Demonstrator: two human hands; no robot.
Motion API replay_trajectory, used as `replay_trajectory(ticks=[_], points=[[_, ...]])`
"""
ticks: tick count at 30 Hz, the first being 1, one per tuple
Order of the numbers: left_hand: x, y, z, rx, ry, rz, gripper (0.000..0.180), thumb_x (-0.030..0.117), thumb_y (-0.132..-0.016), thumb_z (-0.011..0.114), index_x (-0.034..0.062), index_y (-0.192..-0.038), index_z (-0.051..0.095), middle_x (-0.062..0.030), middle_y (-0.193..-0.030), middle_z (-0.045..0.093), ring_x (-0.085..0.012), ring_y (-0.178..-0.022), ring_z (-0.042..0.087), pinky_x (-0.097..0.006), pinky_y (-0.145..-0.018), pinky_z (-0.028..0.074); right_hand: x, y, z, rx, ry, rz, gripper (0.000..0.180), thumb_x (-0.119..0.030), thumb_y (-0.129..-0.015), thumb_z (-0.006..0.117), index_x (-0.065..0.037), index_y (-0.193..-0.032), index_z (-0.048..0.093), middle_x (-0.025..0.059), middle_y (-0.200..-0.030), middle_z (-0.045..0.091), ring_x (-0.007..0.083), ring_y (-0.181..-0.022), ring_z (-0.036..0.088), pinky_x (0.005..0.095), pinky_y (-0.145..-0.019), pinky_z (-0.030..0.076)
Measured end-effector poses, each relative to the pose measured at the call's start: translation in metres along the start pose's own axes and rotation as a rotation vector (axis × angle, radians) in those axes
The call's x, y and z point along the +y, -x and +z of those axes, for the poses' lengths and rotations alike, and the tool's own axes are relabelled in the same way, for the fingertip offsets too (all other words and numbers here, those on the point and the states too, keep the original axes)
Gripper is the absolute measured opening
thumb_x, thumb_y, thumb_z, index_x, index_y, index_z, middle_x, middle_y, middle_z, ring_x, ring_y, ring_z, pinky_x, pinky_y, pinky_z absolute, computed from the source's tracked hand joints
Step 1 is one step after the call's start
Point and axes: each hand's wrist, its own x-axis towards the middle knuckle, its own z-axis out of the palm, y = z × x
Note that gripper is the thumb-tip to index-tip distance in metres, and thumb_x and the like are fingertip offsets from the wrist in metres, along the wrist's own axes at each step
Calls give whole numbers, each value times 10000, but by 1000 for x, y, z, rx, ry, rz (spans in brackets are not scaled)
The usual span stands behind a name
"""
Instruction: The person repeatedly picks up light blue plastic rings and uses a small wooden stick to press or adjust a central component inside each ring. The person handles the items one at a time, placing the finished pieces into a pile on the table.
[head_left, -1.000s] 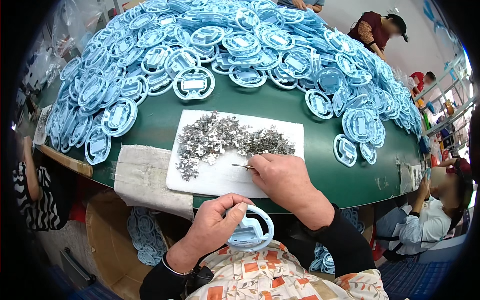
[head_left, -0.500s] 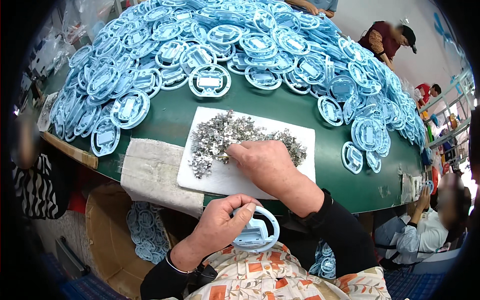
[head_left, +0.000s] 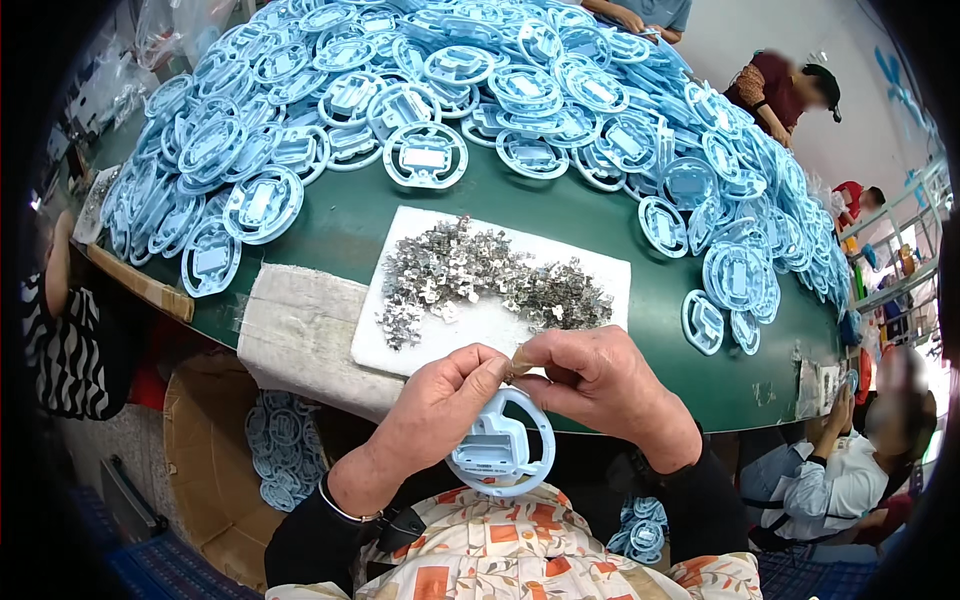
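Note:
My left hand (head_left: 425, 410) grips a round light-blue plastic part (head_left: 490, 452) by its upper edge, holding it above my lap with its recessed middle facing up. My right hand (head_left: 612, 385) is closed in a pinch against the left fingertips, at the top of the part's ring. Whatever lies between those fingertips is too small to make out. Just beyond both hands, small silvery metal pieces (head_left: 450, 262) lie heaped on a white foam board (head_left: 475, 328).
A large pile of similar blue parts (head_left: 525, 90) covers the far side of the green table (head_left: 335, 235). A pale cloth (head_left: 298, 325) hangs over the near edge. Below left, a cardboard box (head_left: 205, 440) holds more parts. Co-workers sit left and right (head_left: 835, 465).
My right hand has left the metal pieces and come back toward me, meeting the left fingertips at the blue part. The left hand has risen slightly, still holding it.

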Motion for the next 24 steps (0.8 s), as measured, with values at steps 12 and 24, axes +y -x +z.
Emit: replay_trajectory(ticks=[12, 24], points=[[-9, -8, 25, 138, -95, 138, 249, 233, -1063, 555, 7, -988, 629, 63, -786, 563, -5, -702, 446, -199, -602, 396, 13, 30, 5, 167, -267, 389, 147, -143, -908, 732, -13, -968, 696, 5, -592, 518, 58, -542, 440, 265, -507, 381], [0, -12, 40, 117, -445, 261, 289, 246, -1051, 552, -1, -917, 617, -26, -621, 536, -73, -591, 453, -294, -527, 399, 31, 43, -1, 59, -937, 546, 208, -186, -987, 674, -1, -1083, 662, -73, -793, 579, -7, -635, 447, 178, -533, 348]])
